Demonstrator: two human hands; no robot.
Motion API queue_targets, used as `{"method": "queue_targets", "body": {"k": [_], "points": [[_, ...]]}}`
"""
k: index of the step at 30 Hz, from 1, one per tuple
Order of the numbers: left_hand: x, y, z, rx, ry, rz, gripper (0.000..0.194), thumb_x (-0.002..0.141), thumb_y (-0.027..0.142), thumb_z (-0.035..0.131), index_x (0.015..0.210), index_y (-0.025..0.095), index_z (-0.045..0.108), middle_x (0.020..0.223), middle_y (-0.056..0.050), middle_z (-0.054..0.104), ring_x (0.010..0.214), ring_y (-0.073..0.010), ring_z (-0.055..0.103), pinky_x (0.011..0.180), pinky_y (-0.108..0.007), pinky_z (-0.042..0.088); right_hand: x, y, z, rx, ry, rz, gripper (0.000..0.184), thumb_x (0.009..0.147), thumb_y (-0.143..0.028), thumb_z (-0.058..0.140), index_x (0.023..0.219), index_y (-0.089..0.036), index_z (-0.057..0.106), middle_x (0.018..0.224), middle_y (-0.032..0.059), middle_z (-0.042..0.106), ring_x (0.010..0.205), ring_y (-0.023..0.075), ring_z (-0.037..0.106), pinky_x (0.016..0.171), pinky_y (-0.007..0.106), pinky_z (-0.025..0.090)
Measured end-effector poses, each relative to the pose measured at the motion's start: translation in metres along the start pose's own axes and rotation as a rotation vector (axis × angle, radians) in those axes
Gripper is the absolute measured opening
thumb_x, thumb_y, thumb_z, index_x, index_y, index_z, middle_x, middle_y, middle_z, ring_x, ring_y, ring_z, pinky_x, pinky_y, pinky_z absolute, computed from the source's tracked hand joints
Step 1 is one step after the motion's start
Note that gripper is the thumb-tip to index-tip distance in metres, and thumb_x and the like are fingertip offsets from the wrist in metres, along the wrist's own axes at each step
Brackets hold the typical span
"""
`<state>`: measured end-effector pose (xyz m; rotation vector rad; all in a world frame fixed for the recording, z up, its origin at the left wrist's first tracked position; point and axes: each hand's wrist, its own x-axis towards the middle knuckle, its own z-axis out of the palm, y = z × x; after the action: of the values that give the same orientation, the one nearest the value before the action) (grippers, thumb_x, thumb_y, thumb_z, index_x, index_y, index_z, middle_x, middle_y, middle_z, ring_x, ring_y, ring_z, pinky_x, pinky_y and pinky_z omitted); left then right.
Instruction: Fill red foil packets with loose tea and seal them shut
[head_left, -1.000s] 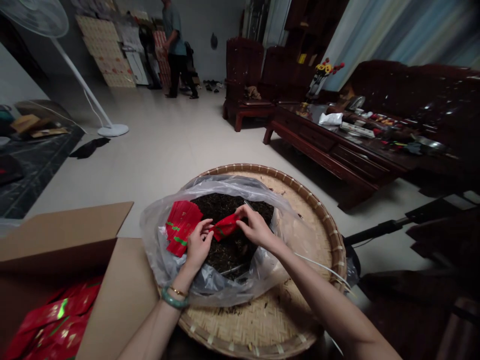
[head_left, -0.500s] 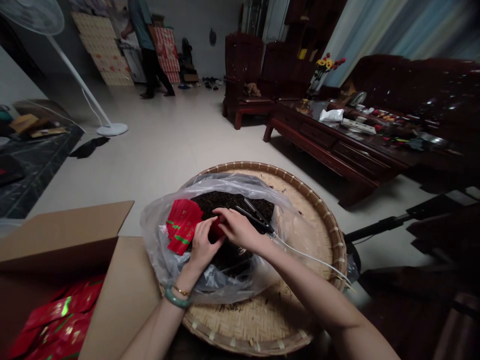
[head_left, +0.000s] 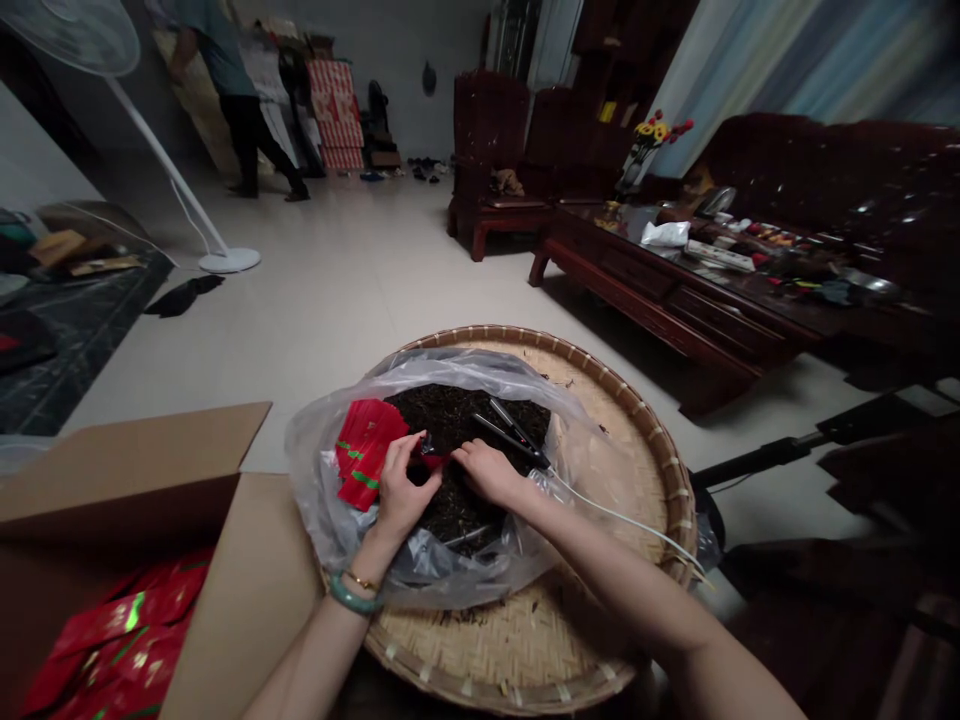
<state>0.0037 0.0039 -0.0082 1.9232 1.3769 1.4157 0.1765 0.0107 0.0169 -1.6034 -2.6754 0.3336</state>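
A clear plastic bag (head_left: pixel 322 500) of dark loose tea (head_left: pixel 457 420) lies on a round woven bamboo tray (head_left: pixel 645 430). My left hand (head_left: pixel 397 495) pinches a small red packet (head_left: pixel 436 461) over the tea. My right hand (head_left: pixel 487 470) meets it from the right, fingers curled on the same packet and in the tea. A stack of red packets (head_left: pixel 367 450) rests in the bag beside my left hand. A black tool with a white cord (head_left: pixel 514 435) lies on the tea beyond my right hand.
An open cardboard box (head_left: pixel 135 480) at the left holds several red packets (head_left: pixel 112 640). A dark wooden coffee table (head_left: pixel 675 300) and sofa stand at the right. A standing fan (head_left: pixel 225 258) and a walking person (head_left: pixel 232 100) are far left.
Both hands lowered the red packet from above the tea down into it, my right hand drawing in toward the left. The person in the background walked leftward.
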Motion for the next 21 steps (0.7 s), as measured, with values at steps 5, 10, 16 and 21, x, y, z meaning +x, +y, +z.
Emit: {"method": "queue_targets", "body": {"k": [5, 10, 16, 21], "points": [[-0.001, -0.002, 0.000, 0.007, -0.010, 0.002, 0.045, 0.073, 0.021, 0.063, 0.118, 0.020, 0.053, 0.108, -0.008, 0.055, 0.100, -0.0214, 0.055, 0.083, -0.037, 0.052, -0.001, 0.010, -0.006, 0.200, 0.049, 0.033, 0.022, 0.076, -0.012, 0.056, 0.097, -0.016, 0.063, 0.095, 0.0079, 0.066, 0.089, 0.0193, 0.060, 0.076, 0.027, 0.045], [-0.001, -0.001, -0.001, 0.012, -0.032, 0.003, 0.049, 0.073, 0.020, 0.063, 0.121, 0.021, 0.052, 0.107, -0.007, 0.053, 0.098, -0.0207, 0.055, 0.084, -0.036, 0.051, -0.012, 0.026, -0.021, 0.583, 0.217, 0.076, 0.022, 0.076, -0.015, 0.057, 0.095, -0.018, 0.067, 0.087, 0.0023, 0.070, 0.077, 0.0153, 0.064, 0.071, 0.024, 0.045], [0.000, 0.004, -0.002, 0.018, -0.051, 0.013, 0.052, 0.074, 0.020, 0.062, 0.124, 0.024, 0.051, 0.105, -0.006, 0.052, 0.099, -0.0208, 0.055, 0.086, -0.037, 0.049, -0.026, 0.016, -0.056, 0.725, 0.368, 0.155, 0.018, 0.072, -0.024, 0.063, 0.088, -0.017, 0.069, 0.068, -0.0009, 0.067, 0.061, 0.0128, 0.059, 0.056, 0.021, 0.042], [-0.002, 0.001, -0.001, 0.016, -0.063, 0.017, 0.052, 0.074, 0.020, 0.062, 0.125, 0.025, 0.051, 0.105, -0.006, 0.051, 0.099, -0.0208, 0.055, 0.086, -0.037, 0.049, -0.025, -0.011, -0.082, 0.611, 0.410, 0.014, 0.018, 0.074, -0.016, 0.063, 0.091, -0.017, 0.068, 0.081, 0.0022, 0.069, 0.071, 0.0134, 0.062, 0.065, 0.023, 0.045]]}}
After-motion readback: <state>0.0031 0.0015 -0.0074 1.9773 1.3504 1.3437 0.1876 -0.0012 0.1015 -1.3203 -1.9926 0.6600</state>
